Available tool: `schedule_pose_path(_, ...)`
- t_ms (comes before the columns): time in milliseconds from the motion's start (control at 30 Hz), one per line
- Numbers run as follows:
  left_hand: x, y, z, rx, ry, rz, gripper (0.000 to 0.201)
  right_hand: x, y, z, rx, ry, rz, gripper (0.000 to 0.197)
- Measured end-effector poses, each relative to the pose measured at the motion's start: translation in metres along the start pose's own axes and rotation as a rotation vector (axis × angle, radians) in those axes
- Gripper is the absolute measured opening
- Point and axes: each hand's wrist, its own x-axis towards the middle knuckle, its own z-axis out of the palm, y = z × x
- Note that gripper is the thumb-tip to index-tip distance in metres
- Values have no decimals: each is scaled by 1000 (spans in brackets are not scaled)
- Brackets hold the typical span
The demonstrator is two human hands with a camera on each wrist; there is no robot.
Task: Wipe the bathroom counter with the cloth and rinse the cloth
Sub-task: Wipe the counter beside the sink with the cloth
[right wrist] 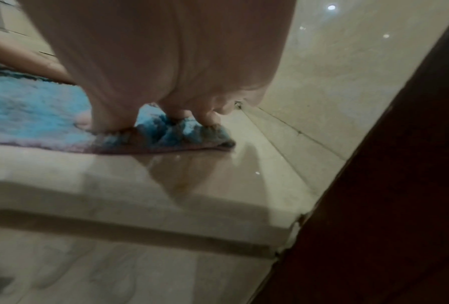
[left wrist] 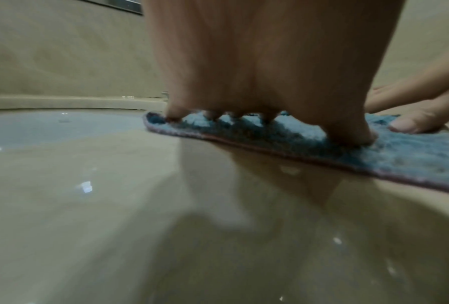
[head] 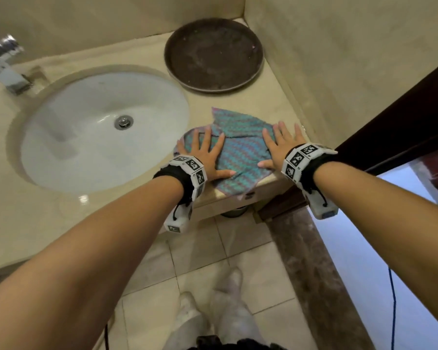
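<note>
left grip [head: 209,157]: fingers spread flat, pressing cloth [head: 240,147] | right grip [head: 278,147]: fingers spread flat on cloth's right part | cloth: spread on counter [head: 61,223], right of sink [head: 99,127], front corner overhanging edge | brown tray [head: 214,55] behind

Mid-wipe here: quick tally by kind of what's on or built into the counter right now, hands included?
Cloth: 1
Hands pressing flat on it: 2, left hand and right hand
Round dark tray: 1
Sink basin: 1
Faucet: 1
Total: 6
</note>
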Motion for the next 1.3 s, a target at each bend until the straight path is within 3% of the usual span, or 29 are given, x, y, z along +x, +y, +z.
schedule_pose_path(100, 11, 7, -10, -67, 21, 8, 95, 5, 3, -7, 33, -2, 32, 90)
schedule_pose_path(300, 26, 1, -16, -18, 37, 12, 89, 13, -22, -13, 382, 16, -39, 88)
schedule_pose_path(933, 94, -22, -58, 87, 120, 128, 77, 102, 16, -62, 350, 10, 21, 103)
schedule_pose_path(1300, 88, -19, -65, 120, 40, 124, 79, 84, 13, -48, 372, 3, 74, 96)
